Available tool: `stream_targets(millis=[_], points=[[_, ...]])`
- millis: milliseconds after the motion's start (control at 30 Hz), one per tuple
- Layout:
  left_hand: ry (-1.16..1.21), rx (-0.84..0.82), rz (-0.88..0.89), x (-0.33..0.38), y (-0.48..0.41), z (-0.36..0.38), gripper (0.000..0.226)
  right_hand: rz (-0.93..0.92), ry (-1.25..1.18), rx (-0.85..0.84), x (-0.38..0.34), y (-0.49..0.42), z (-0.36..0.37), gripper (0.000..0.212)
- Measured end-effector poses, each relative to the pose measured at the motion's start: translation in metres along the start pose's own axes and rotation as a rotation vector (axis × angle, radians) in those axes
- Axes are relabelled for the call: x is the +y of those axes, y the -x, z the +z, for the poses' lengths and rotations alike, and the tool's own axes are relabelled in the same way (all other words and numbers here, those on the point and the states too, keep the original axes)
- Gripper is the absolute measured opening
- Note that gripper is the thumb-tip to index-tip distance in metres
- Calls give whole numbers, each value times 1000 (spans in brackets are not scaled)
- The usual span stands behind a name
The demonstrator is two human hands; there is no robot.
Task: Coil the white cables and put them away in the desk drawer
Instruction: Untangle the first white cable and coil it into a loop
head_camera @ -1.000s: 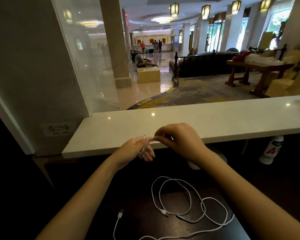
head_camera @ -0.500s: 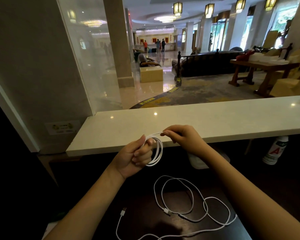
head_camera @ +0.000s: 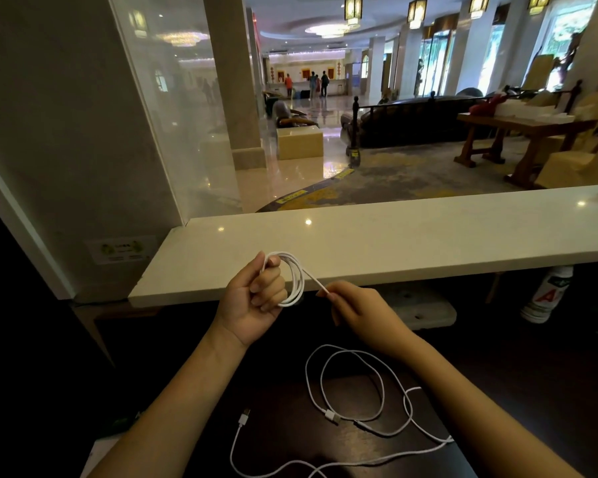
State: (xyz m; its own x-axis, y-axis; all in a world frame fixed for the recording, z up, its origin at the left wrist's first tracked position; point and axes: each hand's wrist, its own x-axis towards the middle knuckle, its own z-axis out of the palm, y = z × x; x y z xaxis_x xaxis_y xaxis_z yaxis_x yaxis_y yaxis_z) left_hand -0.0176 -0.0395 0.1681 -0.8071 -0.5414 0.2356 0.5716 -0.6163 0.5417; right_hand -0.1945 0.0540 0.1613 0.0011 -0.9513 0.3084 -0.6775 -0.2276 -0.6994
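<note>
Coil (head_camera: 296, 281) of white cable, in the head view, is looped round the curled fingers of the left hand (head_camera: 252, 298), which grips it raised in front of the white ledge (head_camera: 394, 243), likely so the loops hang free. The right hand (head_camera: 356, 313) pinches the cable's tail just beside the coil, taut between the two, probably to feed the next turn. Below, a second white cable (head_camera: 356, 401) lies in loose loops on the dark worktop (head_camera: 280, 408), untouched. No drawer shows. The ledge's near edge lies close behind both hands; open room lies toward the person, above the worktop. A bottle (head_camera: 546, 294) stands under the ledge, well apart.
</note>
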Motion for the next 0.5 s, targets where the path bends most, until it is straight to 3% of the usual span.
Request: stream_targets(millis=[133, 267, 500], points=[[-67, 68, 51, -5, 3, 6, 21, 48, 70, 26, 1, -2, -2, 19], [-22, 17, 6, -18, 3, 9, 22, 114, 86, 52, 5, -8, 3, 17], [-125, 81, 5, -19, 2, 16, 21, 255, -438, 86, -4, -13, 2, 17]])
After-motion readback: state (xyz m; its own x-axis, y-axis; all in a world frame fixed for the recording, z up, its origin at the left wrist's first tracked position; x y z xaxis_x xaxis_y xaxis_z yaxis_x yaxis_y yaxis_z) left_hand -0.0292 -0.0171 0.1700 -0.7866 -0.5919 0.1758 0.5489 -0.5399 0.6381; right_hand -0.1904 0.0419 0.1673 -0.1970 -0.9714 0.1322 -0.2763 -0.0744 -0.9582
